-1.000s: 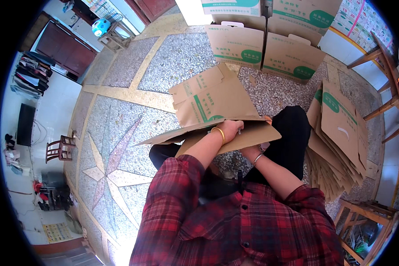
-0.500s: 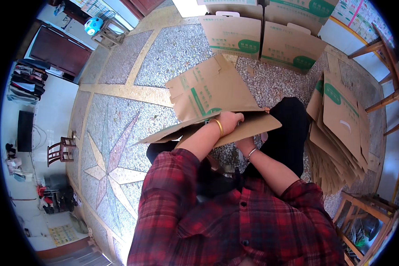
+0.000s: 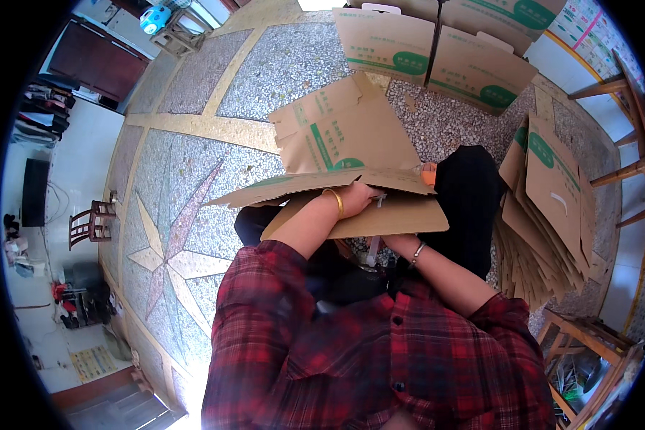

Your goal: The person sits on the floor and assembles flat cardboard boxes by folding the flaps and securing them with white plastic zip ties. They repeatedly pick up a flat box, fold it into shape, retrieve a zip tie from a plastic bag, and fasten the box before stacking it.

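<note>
A partly folded brown cardboard box (image 3: 322,221) with green print lies across my lap, its panels spread apart. My left hand (image 3: 355,199), with a gold bangle above it, reaches between the panels. Its closed fingers are at a small white plastic strip (image 3: 381,196) on the lower panel's inner face. My right hand (image 3: 400,244), below a silver bracelet, is under that panel's near edge, its fingers mostly hidden. Beside it a pale translucent strip (image 3: 373,252) hangs below the panel. The box's far flap (image 3: 347,132) stretches out over the floor.
Flattened cardboard boxes (image 3: 552,208) lean in a stack at my right. Several made-up boxes (image 3: 383,46) stand ahead. A wooden stool (image 3: 591,337) is at the near right, a wooden chair (image 3: 92,223) at the far left. Speckled stone floor (image 3: 193,172) spreads to the left.
The lower panel has swung flatter and nearer to me, and the gap between panels is wider. The white strip by my left fingers and the hanging strip below now show.
</note>
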Demonstrator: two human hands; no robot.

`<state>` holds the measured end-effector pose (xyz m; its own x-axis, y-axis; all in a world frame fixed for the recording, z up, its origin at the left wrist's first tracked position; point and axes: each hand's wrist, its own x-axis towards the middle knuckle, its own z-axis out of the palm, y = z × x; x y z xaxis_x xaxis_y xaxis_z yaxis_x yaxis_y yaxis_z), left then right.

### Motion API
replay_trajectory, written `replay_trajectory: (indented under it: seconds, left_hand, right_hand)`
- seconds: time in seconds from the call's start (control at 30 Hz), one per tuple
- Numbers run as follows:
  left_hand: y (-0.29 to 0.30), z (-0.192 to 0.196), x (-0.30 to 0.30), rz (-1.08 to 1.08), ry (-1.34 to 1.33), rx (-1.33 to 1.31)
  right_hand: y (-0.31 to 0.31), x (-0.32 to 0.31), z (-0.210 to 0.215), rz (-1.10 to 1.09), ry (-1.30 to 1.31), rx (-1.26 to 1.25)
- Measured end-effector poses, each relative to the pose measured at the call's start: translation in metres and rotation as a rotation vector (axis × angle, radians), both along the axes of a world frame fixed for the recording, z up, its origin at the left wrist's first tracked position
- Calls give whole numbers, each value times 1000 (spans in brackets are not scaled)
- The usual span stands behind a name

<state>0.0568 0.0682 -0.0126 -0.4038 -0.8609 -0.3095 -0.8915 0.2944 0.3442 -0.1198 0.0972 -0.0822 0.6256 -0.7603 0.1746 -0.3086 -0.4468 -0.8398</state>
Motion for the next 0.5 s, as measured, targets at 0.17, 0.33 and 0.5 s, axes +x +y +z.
replay_trajectory:
  seconds: [0.17, 0.33, 0.5]
  left_hand:
    - [4, 38, 9, 87, -2, 80]
    - [-25, 70, 18, 121, 238, 54]
    - [-63, 134, 5, 288, 619, 225]
  right_hand:
    - [-22, -10, 40, 51, 0, 127]
    - [-57, -20, 140, -43, -301, 940]
    - [-96, -40, 220, 5, -486, 905]
